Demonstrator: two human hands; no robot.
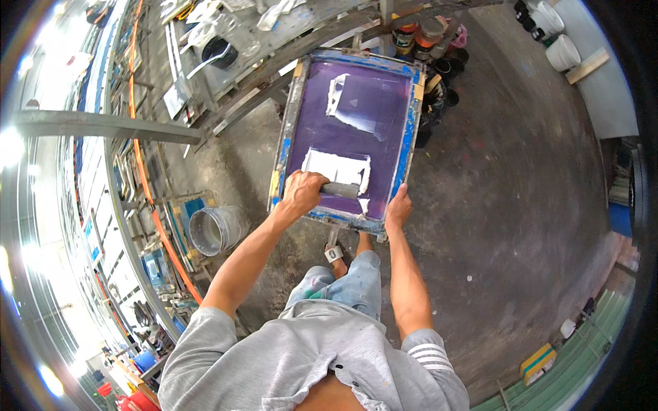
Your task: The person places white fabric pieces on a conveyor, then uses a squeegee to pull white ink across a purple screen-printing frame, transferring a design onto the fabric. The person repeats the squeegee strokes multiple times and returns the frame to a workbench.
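A screen printing frame (409, 137), edged in blue tape with a purple mesh (308, 103), is in front of me, its near edge toward my body. My left hand (302, 192) is closed around the end of a grey squeegee (340, 190), which lies across the near part of the mesh. White ink (336, 164) sits in a thick patch just beyond the squeegee, and a thinner white streak (336, 96) marks the far part. At the frame's near right corner, my right hand (398, 207) grips the side rail, its fingers partly hidden beneath.
A grey bucket (214, 229) stands on the floor to the left. Beyond the frame runs a cluttered workbench (240, 75) holding a black pot (219, 53). Paint tins (406, 38) cluster past the frame's far right corner. White buckets (562, 53) stand at the far right wall.
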